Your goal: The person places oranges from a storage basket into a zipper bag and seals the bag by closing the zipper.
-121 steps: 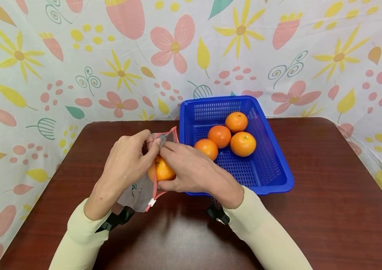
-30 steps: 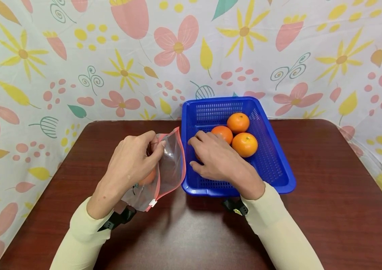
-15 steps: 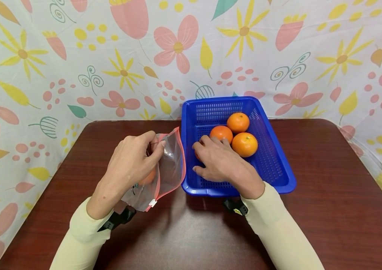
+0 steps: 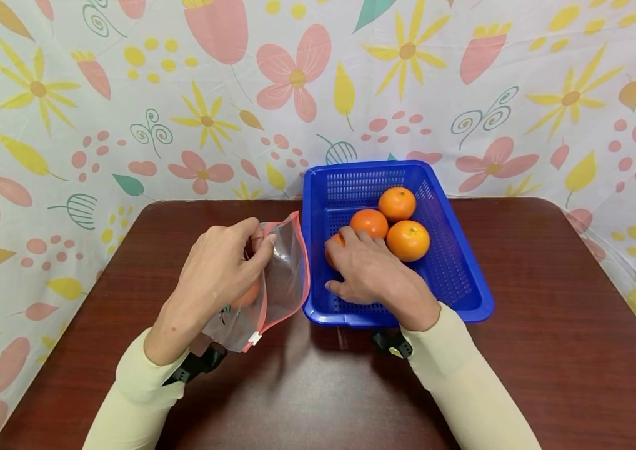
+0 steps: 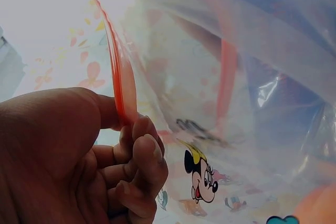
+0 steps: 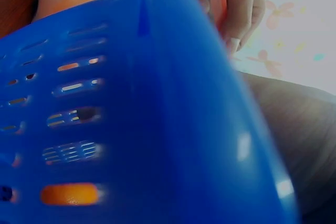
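Evidently the left hand point(image 4: 213, 272) has a tight pinch, thumb against fingers, on one edge of the clear bag point(image 4: 287, 269), which would keep its limp mouth spread towards the basket point(image 4: 468, 256) just beside it. The right hand point(image 4: 371, 265) is inside that basket, fingers bent over the near-left orange point(image 4: 332, 253) with the thumb apart, so the grip looks half spread; whether it has firm hold I cannot tell, as the hand hides much of the fruit. Three other oranges point(image 4: 410, 241) sit close by, round, smooth and faintly glossy, and a bagged orange point(image 4: 247, 294) shows through the thin film. The basket looks like stiff blue plastic, its slotted walls likely stopping fruit from rolling off. Bendy red strips edge the bag, with a white slider point(image 4: 254, 338) at the near end and a cartoon mouse point(image 5: 202, 177) printed below. Everything rests on a dark, wood-grained table point(image 4: 537, 312).
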Demonstrator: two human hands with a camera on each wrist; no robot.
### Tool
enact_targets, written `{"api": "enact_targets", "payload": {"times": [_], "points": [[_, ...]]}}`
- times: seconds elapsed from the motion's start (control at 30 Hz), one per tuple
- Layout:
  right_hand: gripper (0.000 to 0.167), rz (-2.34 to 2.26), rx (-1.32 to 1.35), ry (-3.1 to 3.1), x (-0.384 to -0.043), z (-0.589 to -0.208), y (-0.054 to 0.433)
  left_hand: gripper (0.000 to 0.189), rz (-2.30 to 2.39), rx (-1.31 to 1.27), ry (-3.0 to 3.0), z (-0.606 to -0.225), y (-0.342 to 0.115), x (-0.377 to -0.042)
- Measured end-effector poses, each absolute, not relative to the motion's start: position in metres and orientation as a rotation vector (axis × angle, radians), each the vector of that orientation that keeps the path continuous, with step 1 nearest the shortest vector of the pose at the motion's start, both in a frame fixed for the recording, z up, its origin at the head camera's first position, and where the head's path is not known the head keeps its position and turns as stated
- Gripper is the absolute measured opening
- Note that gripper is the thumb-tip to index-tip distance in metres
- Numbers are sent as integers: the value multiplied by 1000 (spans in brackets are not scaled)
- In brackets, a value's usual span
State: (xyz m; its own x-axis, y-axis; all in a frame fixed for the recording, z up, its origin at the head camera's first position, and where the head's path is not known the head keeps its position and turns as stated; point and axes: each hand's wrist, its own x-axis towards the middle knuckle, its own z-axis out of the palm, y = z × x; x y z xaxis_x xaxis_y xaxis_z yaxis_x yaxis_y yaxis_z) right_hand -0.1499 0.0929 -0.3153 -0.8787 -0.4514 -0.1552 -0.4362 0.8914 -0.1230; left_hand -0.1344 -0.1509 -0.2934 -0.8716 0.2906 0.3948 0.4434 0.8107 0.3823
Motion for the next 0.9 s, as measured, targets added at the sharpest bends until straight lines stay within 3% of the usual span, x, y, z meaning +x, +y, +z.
{"api": "enact_targets", "payload": {"times": [0.57, 0.9], "points": [[79, -103, -552, 2840, -151, -318, 94, 29, -675, -562, -2675, -294, -151, -134], [72, -69, -543, 2731, -153, -322, 91, 30, -674, -565, -2673, -294, -151, -133]]}}
